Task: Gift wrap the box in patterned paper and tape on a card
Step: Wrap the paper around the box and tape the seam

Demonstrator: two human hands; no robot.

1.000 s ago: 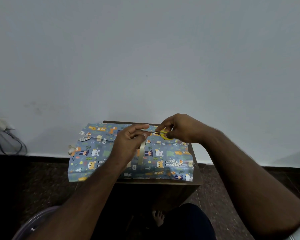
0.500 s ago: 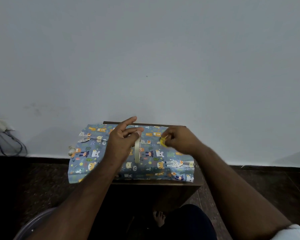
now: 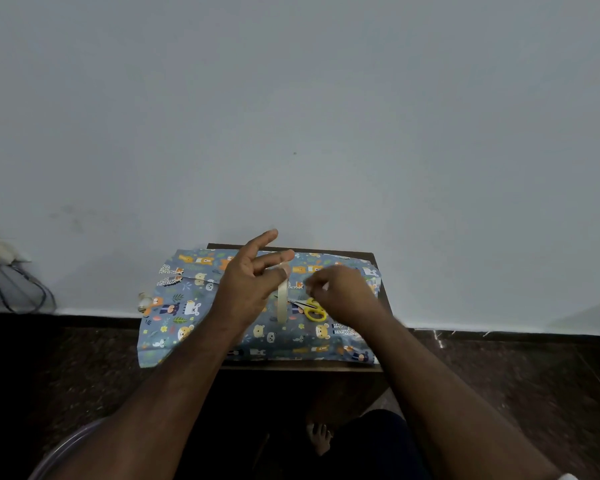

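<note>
Blue wrapping paper with cartoon animals [image 3: 187, 306] lies over the box on a small brown table [image 3: 374, 258]; the box itself is hidden under it. My left hand [image 3: 246, 289] hovers over the middle of the paper, thumb and fingers pinching a pale tape roll [image 3: 282, 306] that hangs edge-on. Yellow-handled scissors [image 3: 313, 310] rest flat on the paper just right of the roll. My right hand [image 3: 340, 292] is blurred directly above the scissors with curled fingers. I cannot make out whether it holds anything. No card is visible.
The table stands against a plain white wall on a dark floor. A socket strip with cables [image 3: 0, 252] sits at the left wall. A small pale object [image 3: 145, 301] lies at the paper's left edge. A clear curved rim [image 3: 66, 445] and a bare foot [image 3: 319, 438] are below.
My right hand lowered the scissors from the tape and let them go onto the paper. The left hand stayed over the paper with the roll and spread its upper fingers.
</note>
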